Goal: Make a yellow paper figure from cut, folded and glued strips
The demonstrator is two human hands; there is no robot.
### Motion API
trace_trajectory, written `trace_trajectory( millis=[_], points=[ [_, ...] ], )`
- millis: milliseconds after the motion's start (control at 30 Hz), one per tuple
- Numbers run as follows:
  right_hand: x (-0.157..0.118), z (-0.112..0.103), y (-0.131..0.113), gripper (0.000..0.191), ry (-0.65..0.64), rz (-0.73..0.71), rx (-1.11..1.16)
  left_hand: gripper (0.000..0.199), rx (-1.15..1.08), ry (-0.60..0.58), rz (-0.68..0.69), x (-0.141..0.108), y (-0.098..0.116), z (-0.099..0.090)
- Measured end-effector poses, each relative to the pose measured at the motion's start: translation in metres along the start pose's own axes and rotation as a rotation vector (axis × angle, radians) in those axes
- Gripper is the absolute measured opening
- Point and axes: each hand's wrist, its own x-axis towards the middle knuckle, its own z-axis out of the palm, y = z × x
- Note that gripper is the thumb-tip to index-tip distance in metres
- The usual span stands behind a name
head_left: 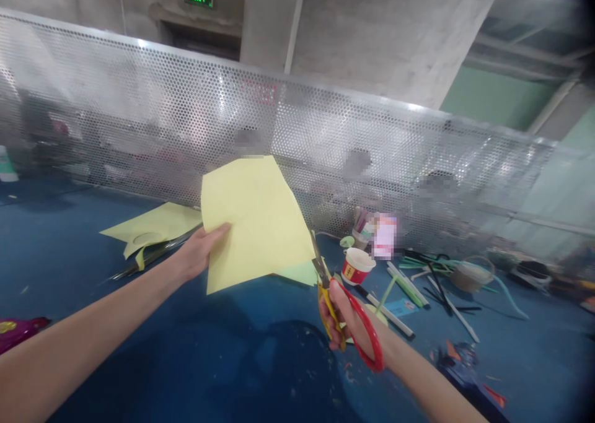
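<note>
My left hand [202, 249] pinches the lower left edge of a pale yellow sheet [255, 218], thumb on its face, and the sheet is held up above the blue table. In my right hand [346, 318] are scissors [374, 342] with one red and one yellow handle. Their blades point up at the sheet's right edge; whether they are between cuts or closed on the paper is unclear. Behind the sheet's lower edge shows a light green piece of paper [297, 272]. More yellow paper [162, 222] with a curled strip lies left of the sheet.
A red and white paper cup [357, 266] stands right of the scissors, near a phone-like pink object [385, 236]. Strips, sticks and a small basket [471, 275] lie farther right. A perforated metal screen [325, 119] runs along the table's back. A purple item [21, 333] is at left.
</note>
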Motion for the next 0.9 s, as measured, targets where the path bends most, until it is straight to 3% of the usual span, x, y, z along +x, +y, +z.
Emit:
trace_trajectory(
  millis=[500, 900],
  points=[
    [0.0018, 0.0005, -0.0001, 0.06, 0.017, 0.023, 0.006, 0.026, -0.022, -0.015, -0.001, -0.0005, 0.0023, 0.0009],
    [0.0025, 0.0016, 0.0026, 0.056, 0.09, 0.036, -0.046, 0.028, -0.03, -0.01, 0.006, -0.0004, 0.001, 0.0006]
  ],
)
